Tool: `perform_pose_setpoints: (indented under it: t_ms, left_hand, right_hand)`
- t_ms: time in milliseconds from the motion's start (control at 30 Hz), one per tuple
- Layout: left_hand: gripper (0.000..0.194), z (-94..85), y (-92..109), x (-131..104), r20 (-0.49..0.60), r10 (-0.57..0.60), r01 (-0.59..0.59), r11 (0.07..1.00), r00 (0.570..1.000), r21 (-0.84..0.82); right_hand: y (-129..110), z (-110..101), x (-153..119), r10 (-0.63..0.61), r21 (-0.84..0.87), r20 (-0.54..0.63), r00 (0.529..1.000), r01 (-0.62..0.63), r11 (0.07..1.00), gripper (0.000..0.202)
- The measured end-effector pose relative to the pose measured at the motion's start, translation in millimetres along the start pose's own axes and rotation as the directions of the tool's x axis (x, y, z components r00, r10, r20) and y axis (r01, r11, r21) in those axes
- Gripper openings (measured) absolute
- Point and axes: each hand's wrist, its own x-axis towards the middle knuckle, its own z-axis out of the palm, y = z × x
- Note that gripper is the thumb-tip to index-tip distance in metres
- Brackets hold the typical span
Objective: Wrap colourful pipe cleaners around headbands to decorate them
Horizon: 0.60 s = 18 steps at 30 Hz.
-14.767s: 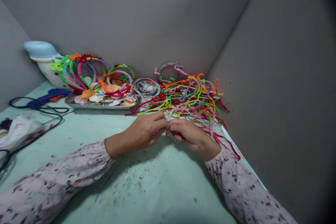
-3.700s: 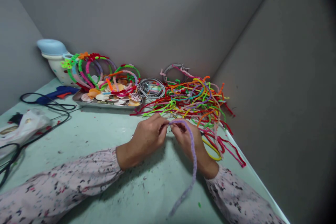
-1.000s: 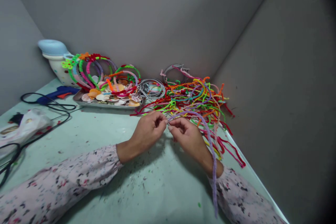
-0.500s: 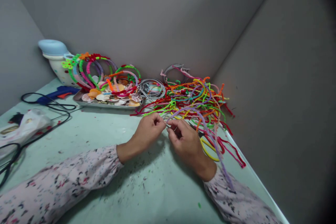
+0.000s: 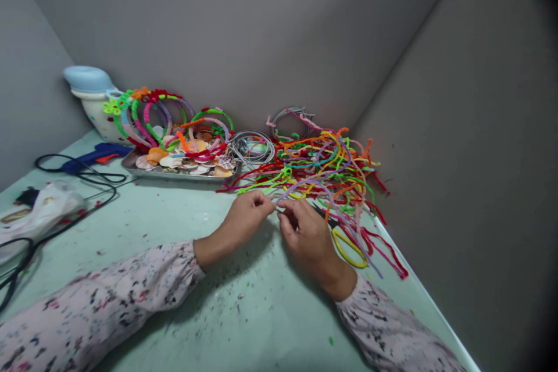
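Note:
Close together above the middle of the table, both my hands are pinched, fingertips almost touching. My right hand [image 5: 307, 238] holds a lilac pipe cleaner [image 5: 300, 183] near one end. Its long free part arches up over the knuckles and drops to the right, its tip near the table's right side. Thumb and forefinger of my left hand [image 5: 246, 215] are closed on a thin pale strand, seemingly grey wire, though the fingers hide most of it. Just beyond lies a tangled heap of coloured pipe cleaners [image 5: 322, 157]. Yellow-handled scissors [image 5: 349, 247] lie beside my right wrist.
A metal tray [image 5: 183, 175] of seashells stands behind my left hand, with pipe-cleaner-wrapped hoops [image 5: 150, 110] on it. Coiled grey wire [image 5: 253, 148] sits beside it. To the left are a blue glue gun [image 5: 93, 154], a black cord [image 5: 65, 226] and a white bottle [image 5: 98, 104].
The free end of the lilac pipe cleaner has swung off my right sleeve, up and away from me, and its arch has dropped lower. Both hands stay almost in place.

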Motion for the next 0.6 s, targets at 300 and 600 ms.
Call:
perform_pose_setpoints:
  t_ms: [300,600]
  left_hand:
    - [0.017,-1.0,-0.8,1.6,0.080,0.020,-0.012,0.995,0.997,-0.103]
    - [0.012,-1.1,3.2,0.4,0.044,0.071,-0.070,0.997,0.997,-0.014]
  right_hand:
    - [3.2,-3.0,3.1,0.037,0.009,-0.025,0.999,-0.037,0.999,0.023]
    - [3.9,-3.0,3.8,0.055,-0.001,-0.020,0.998,-0.055,0.998,0.023]
